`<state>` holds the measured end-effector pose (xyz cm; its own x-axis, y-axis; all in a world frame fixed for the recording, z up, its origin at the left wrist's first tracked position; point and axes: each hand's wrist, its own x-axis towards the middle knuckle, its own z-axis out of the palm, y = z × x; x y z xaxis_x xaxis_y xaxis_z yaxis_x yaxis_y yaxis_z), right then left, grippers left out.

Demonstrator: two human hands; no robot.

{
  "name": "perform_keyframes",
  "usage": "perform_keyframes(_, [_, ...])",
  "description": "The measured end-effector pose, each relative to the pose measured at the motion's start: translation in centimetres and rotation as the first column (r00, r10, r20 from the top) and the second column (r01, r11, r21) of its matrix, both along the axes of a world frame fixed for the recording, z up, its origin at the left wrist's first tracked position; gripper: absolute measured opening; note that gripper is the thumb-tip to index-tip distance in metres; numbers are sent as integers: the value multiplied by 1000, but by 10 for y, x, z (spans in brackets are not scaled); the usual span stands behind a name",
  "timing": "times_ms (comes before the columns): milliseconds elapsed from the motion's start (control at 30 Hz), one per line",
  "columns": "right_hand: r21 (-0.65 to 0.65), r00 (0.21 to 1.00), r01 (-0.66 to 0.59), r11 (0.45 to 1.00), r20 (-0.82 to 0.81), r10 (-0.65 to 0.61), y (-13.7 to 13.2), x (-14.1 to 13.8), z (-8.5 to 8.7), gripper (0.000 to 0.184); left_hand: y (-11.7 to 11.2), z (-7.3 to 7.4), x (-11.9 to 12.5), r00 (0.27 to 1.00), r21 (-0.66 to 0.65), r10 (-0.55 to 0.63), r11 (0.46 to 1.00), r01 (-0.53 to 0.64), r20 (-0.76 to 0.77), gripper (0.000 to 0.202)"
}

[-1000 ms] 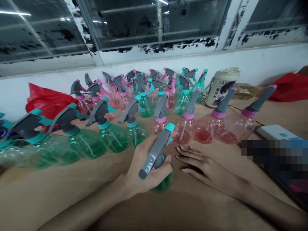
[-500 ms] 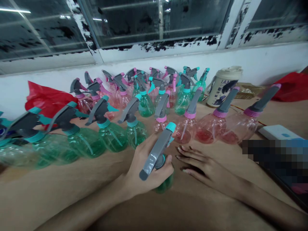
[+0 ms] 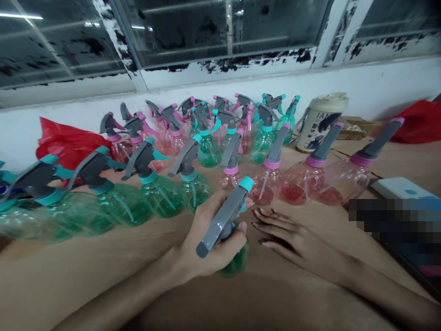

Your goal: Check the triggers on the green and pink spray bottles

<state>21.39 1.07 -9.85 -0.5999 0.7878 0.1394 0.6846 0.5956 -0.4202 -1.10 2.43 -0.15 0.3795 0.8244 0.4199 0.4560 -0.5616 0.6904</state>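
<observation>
- From where I stand, the tabletop (image 3: 69, 271) is the biggest thing here, running back to a white wall (image 3: 396, 78) under dark window panes (image 3: 223, 32) with patchy frames.
- Spray bottles line its middle: green bottles (image 3: 161, 200) with turquoise collars on the person's left, pink bottles (image 3: 298, 186) with pink collars toward the right.
- Behind them stands a mixed cluster of spray bottles (image 3: 209, 149), pink and green, near the wall.
- A crumpled red bag (image 3: 72, 142) sits left of that cluster.
- The left hand (image 3: 210, 239) has its fingers wrapped round the neck of a green spray bottle.
- The right hand (image 3: 292, 234) lies palm down just beside that bottle, apart from it, fingers extended and slightly spread.
- That held bottle (image 3: 237, 262) is in front of the row, between the person's arms; I can't tell whether its base touches the table.
- A pale lidded cup (image 3: 320, 124) stands behind the pink bottles.
- Smallest is the held bottle's turquoise tip (image 3: 246, 184), pointing away from the person.
</observation>
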Motion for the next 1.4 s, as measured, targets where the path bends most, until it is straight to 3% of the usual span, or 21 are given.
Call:
perform_keyframes(100, [-2,1000,1,1000,7,-1,0,0,1,42,1,0,-1,997,41,-73,997,72,13,10])
perform_keyframes(600, [-20,999,-2,1000,-34,1,-1,0,1,42,3,-11,-1,999,162,-43,986,47,-23,42])
perform_keyframes(733, [-8,999,-1,1000,-54,1,0,0,-1,41,1,-12,-1,999,105,12,994,-8,-32,47])
perform_keyframes(900, [10,999,-25,1000,-33,25,3,1,-3,42,-6,-2,-3,992,-20,61,998,-64,-110,48])
perform_keyframes(1067, [31,1000,-26,999,18,25,1,0,2,44,-15,1,-13,995,-25,54,998,-57,-89,75])
perform_keyframes(1267, [100,997,-25,995,77,17,-5,-8,10,46,-31,-2,-24,979,-124,68,988,-93,-192,41])
perform_keyframes(1400, [93,986,2,996,165,-17,-11,-16,18,54,-38,-1,-32,983,-158,31,986,-60,-180,35])
